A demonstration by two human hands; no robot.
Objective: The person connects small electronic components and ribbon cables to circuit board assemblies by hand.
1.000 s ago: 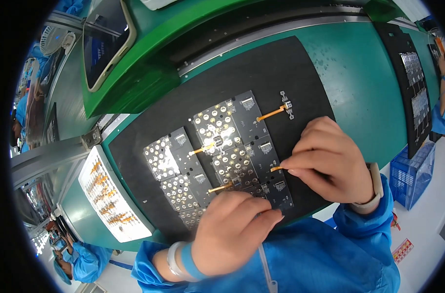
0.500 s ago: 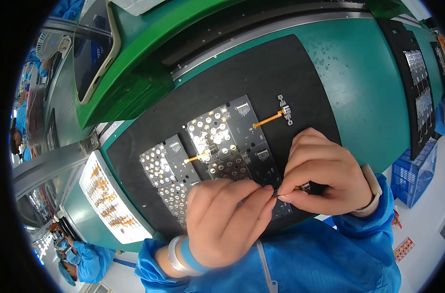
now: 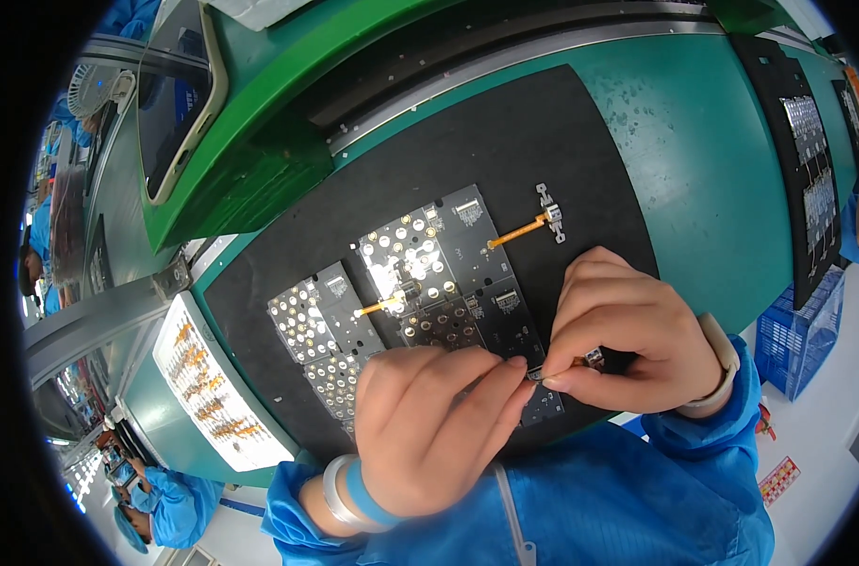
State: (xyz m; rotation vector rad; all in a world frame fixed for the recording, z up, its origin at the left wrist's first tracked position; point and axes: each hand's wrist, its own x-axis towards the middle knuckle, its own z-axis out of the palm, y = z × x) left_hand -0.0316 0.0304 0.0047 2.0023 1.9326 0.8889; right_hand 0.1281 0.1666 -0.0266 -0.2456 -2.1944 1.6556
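Orange flex cable sits pinched at its near end by the right hand, its long axis running left-right over the black panel. Left hand meets it from the left, fingertips pressed onto the connector end, on the black mat covering the green worktop.
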